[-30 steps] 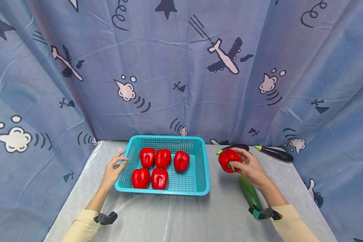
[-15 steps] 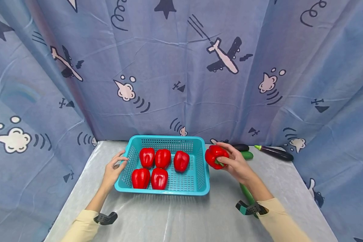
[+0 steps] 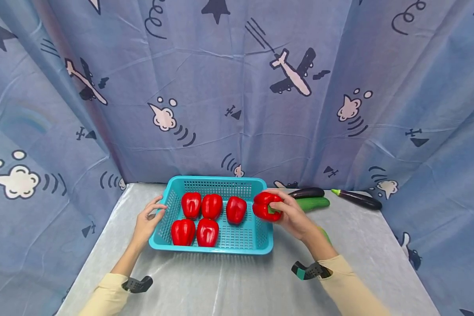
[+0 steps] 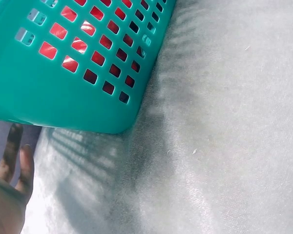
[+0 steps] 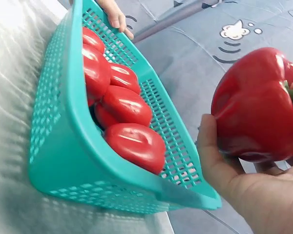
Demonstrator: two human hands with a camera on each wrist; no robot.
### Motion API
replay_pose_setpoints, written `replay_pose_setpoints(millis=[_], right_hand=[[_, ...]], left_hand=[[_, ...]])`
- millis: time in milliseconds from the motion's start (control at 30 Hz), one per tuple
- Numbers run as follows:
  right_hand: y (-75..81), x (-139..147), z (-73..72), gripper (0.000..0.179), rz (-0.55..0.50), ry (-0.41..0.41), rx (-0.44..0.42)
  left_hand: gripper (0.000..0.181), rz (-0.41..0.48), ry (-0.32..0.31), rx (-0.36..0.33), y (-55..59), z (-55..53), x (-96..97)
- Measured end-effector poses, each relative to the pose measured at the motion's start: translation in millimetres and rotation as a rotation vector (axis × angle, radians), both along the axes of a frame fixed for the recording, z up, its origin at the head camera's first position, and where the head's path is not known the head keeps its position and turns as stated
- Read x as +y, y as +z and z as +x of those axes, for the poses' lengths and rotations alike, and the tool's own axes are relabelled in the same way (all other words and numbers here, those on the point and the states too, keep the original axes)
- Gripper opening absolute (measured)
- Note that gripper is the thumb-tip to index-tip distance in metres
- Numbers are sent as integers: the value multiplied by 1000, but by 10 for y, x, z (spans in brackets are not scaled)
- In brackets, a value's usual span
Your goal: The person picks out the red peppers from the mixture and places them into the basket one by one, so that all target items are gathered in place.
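My right hand [image 3: 294, 217] grips a glossy red bell pepper [image 3: 262, 206] with a green stem, above the right rim of a turquoise plastic basket [image 3: 211, 250]. In the right wrist view the same bell pepper [image 5: 259, 107] is held between thumb and fingers, apart from the basket. Several more red bell peppers [image 3: 207, 231] lie in the basket, toward its left and middle. At the basket's left side is my left hand [image 3: 146, 224], its fingers loosely bent and touching the rim. The left wrist view shows only part of that hand [image 4: 12, 190], by the basket's corner.
Right of the basket lie a green cucumber [image 3: 314, 203] and a dark eggplant [image 3: 308, 192]. Another eggplant [image 3: 357, 199] rests farther right. Under my right forearm a second green vegetable [image 3: 324, 235] is mostly hidden. A blue patterned curtain [image 3: 205, 87] hangs behind the grey-white table [image 3: 205, 285].
My right hand has carried the bell pepper leftward, from above the vegetables on the right to over the basket's right rim. The cucumber behind is more exposed. My left hand stays put.
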State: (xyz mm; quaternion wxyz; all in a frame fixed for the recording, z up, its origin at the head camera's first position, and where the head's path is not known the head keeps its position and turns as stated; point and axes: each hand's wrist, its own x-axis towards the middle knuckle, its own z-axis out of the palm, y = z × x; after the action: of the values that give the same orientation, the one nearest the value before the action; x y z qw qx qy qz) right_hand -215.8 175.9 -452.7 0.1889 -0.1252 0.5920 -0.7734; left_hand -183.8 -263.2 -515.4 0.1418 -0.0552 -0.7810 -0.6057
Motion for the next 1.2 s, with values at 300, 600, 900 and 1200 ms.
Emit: replay_pose_setpoints(millis=[300, 600, 900, 1200], right_hand=[[-50, -187, 22, 49, -1, -10, -33], [-108, -280, 58, 82, 93, 104, 105], [-145, -346, 88, 76, 181, 71, 144], [-203, -418, 64, 71, 261, 44, 126]], left_hand=[[15, 16, -7, 17, -6, -10, -5], [15, 9, -1, 3, 28, -11, 6], [14, 25, -4, 13, 25, -17, 6], [14, 28, -10, 16, 12, -11, -5]])
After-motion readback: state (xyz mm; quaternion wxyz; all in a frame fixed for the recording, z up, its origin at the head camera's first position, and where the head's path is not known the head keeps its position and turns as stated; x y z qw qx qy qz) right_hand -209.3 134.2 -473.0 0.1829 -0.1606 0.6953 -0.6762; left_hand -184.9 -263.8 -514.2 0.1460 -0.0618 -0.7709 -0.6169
